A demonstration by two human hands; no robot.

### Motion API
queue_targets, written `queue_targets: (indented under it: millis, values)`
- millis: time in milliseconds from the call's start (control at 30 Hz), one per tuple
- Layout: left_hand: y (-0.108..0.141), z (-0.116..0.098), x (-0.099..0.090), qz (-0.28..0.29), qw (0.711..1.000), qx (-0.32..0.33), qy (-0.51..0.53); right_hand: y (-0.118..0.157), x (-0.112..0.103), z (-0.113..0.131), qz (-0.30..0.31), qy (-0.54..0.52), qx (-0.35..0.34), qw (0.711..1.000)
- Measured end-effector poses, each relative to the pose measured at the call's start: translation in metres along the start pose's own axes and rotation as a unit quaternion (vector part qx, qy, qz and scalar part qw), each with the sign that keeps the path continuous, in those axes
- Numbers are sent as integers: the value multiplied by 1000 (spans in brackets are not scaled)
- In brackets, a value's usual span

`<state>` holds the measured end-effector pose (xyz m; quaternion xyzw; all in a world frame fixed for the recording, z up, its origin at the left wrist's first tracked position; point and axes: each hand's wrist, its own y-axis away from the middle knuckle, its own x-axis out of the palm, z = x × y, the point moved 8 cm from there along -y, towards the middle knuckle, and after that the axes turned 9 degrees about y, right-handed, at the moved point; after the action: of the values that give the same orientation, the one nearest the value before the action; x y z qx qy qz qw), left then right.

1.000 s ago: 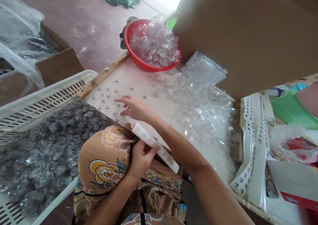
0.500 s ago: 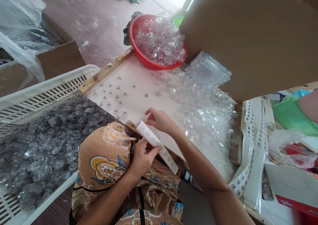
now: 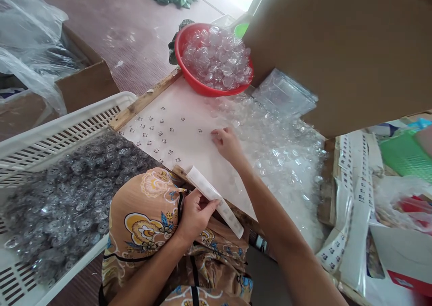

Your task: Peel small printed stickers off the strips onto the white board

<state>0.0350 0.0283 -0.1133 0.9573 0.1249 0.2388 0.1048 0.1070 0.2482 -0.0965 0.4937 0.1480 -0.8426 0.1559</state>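
Observation:
A folded white strip (image 3: 216, 199) with faint dark marks is pinched in my left hand (image 3: 196, 212), above my lap. Over the white board (image 3: 189, 139), my right hand (image 3: 227, 143) has its thumb and fingertips together; whatever they hold, if anything, is too small to name. Small dark panda-like prints (image 3: 164, 128) lie spread on the board's left part, one just left of my right fingertips. Clear round pieces (image 3: 276, 155) cover the board's right part. More of these fill a red bowl (image 3: 192, 83) at the board's far end.
At the left, a white slotted basket (image 3: 77, 126) holds many clear pieces with dark prints. A cardboard box (image 3: 87, 78) stands behind it. Clear bags (image 3: 286, 94) lie by a large cardboard panel (image 3: 337, 54). Printed strips (image 3: 359, 207) hang at the right.
My right hand has moved from beside the strip's upper end forward and right over the board. My left hand still holds the strip in nearly the same place. The view has shifted slightly.

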Motion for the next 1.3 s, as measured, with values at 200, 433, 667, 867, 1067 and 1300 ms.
queue_targets:
  millis: [200, 433, 667, 867, 1067, 1300]
  values:
    - [1, 0, -1, -1, 1000, 1, -4, 12, 7, -31, 144, -244, 134, 950]
    - [2, 0, -1, 1, 1000, 6, -10, 23, -21, -60, 69, -156, 193, 966]
    - [4, 0, 0, 3, 1000, 10, -8, 29, -37, -30, -33, 36, 42, 998]
    - [9, 5, 3, 21, 999, 16, -18, 28, -14, 3, 10, 61, -19, 998]
    - [6, 9, 1, -8, 1000, -15, 15, 26, -5, 17, 29, 39, -55, 997]
    - [4, 12, 2, -24, 995, -55, 83, 55, -25, 29, 45, -89, -25, 995]
